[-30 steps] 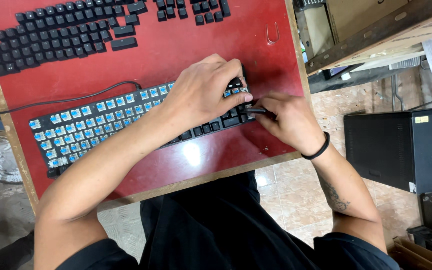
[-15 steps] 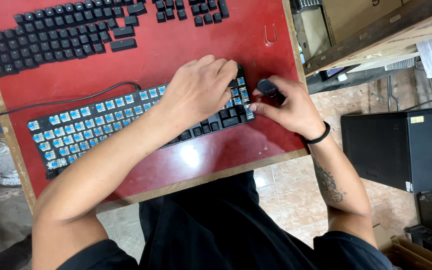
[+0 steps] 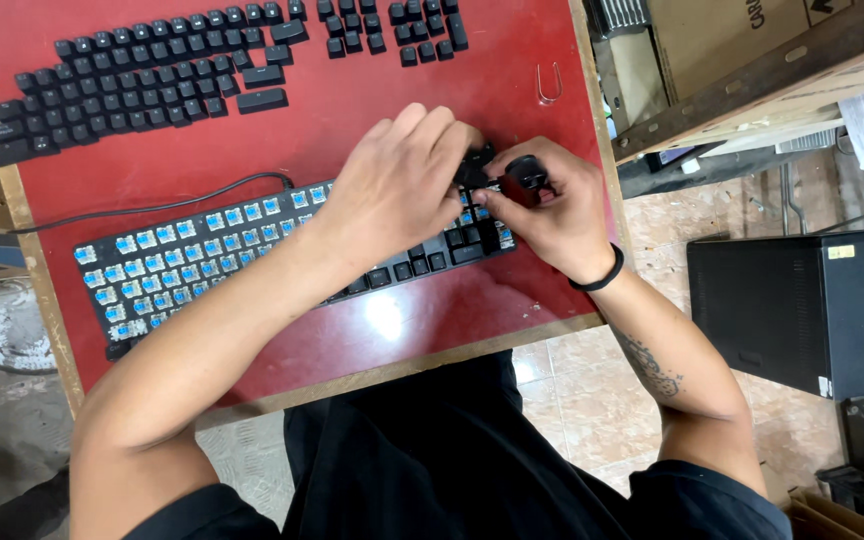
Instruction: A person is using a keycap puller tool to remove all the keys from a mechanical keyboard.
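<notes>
A wired black keyboard (image 3: 202, 255) with most keycaps off, showing blue switches, lies tilted on the red table (image 3: 382, 100). My left hand (image 3: 397, 185) rests over its right end, fingertips pinching a black keycap (image 3: 472, 170). My right hand (image 3: 552, 210) grips a small dark red and black keycap puller (image 3: 524, 180) at the keyboard's top right corner, touching the left fingertips. A few black keycaps (image 3: 452, 245) remain on the lower right rows.
Rows of removed black keycaps (image 3: 142, 95) lie laid out at the table's far side. A wire puller (image 3: 549, 85) lies near the right edge. A black computer case (image 3: 792, 310) stands on the floor at right, below a cluttered shelf (image 3: 742, 70).
Both hands have lifted from the keyboard's right rows toward its top right corner; the right hand raised the puller and the left fingers came up to it.
</notes>
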